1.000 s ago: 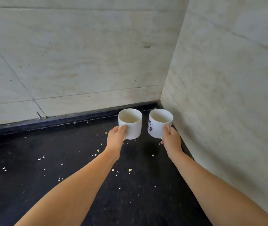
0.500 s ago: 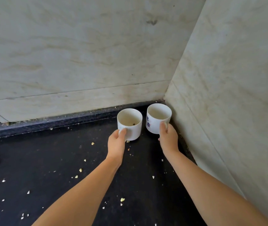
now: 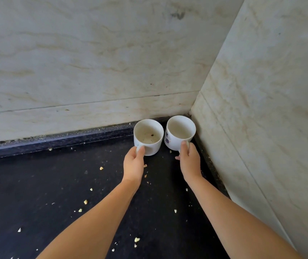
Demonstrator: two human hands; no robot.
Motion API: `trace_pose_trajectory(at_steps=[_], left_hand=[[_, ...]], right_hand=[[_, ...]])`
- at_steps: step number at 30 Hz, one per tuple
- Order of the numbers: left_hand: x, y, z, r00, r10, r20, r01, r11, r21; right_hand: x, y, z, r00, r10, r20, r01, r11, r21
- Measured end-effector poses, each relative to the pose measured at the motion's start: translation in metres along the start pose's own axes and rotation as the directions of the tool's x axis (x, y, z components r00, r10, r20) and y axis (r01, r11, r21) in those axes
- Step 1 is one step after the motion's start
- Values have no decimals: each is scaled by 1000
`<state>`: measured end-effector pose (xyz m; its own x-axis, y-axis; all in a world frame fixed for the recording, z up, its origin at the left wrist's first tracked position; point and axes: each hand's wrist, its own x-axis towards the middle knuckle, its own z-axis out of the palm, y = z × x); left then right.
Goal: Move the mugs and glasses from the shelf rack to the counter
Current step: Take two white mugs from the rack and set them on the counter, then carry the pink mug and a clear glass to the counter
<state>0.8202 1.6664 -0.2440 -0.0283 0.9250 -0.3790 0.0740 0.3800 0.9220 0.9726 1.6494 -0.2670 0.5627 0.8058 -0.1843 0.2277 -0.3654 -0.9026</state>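
Note:
Two white mugs sit side by side in the far right corner of the black counter (image 3: 46,193). My left hand (image 3: 133,164) grips the handle of the plain white mug (image 3: 150,144), which has dark specks inside. My right hand (image 3: 189,161) grips the handle of the white mug with blue print (image 3: 173,141), which tilts slightly left and stands close to the right wall. The mugs nearly touch each other. The shelf rack is out of view.
Marble-patterned walls meet at the corner right behind the mugs; the right wall (image 3: 261,128) runs along my right forearm. A low dark ledge (image 3: 56,142) lines the back wall. Small pale crumbs (image 3: 85,201) lie scattered over the counter.
Both hands have carried the mugs forward and down into the corner; the mugs now sit lower and closer to the walls than a second ago.

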Motion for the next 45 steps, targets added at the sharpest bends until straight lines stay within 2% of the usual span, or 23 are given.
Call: trace_pose_trajectory(at_steps=[6,9,12,15,17,20,23,28,32,36,41,45], left_hand=[[8,-5,-3,998,-15,57,10,997,71],[7,3,-10,998,-13,54,2,979,204],[5,16,-17,996,71,-62,-38,905,423],[-16,46,-27,984,172,-42,-117,809,576],[-32,66,-30,970,238,46,-209,727,655],[-62,92,-43,920,379,100,-307,539,784],[-90,105,-70,875,475,96,-313,402,861],[-145,103,-130,850,526,21,-204,292,934],[-205,87,-178,829,527,-189,-29,377,926],[-280,60,-221,781,482,-398,163,458,874],[-377,22,-272,671,439,-598,359,513,780],[-462,-11,-307,537,400,-743,483,576,659]], right_hand=[[5,-4,-7,1000,-6,25,10,990,-140],[3,-14,-16,1000,16,7,-14,987,-163],[-5,-27,-24,997,-68,-26,58,957,-284],[-30,-65,-38,980,-190,63,198,862,-467],[-46,-93,-43,942,-301,147,326,724,-608],[-75,-133,-45,841,-460,285,508,491,-708],[-104,-156,-40,735,-538,412,624,299,-722],[-150,-175,-21,601,-542,587,748,124,-652],[-199,-186,-3,417,-573,706,862,2,-507],[-266,-193,16,218,-588,779,946,-69,-317],[-365,-191,37,-2,-549,836,978,-176,-113],[-458,-185,48,-201,-502,841,960,-273,67]])
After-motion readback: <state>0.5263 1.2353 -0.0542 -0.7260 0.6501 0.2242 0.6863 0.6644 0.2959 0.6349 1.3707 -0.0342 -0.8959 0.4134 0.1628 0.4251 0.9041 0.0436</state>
